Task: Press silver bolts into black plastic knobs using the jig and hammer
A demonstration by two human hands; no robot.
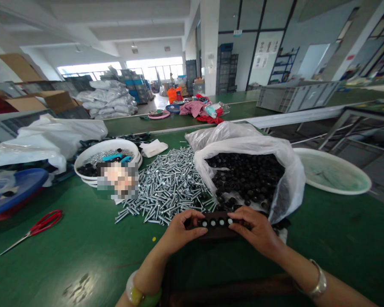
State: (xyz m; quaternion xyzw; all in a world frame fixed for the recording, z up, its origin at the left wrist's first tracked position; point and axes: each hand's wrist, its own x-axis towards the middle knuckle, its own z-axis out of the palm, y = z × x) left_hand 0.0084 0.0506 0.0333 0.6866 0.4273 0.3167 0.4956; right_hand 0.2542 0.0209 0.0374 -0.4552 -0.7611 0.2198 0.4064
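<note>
Green-topped table (83,256), near edge at centre: dark block (216,227) lying flat, row of four pale round heads along its top. Left hand (179,232) clamped on the block's left end, thumb pressed against its front face. Right hand (259,232) clamped on the right end, fingers curled over the top. Hands apart, block between them. Just behind the block, spilling toward the table's middle: heap of silver screws (166,183). Touching the heap on the right: open clear plastic bag (288,187) full of small black caps (246,177). Toward the right edge: white round basin (334,175). Left of the heap: stacked white bowls (105,149) with mixed parts inside. Near the left edge: red-handled scissors (35,230), closed, lying flat; blue tray (22,187) behind them.
</note>
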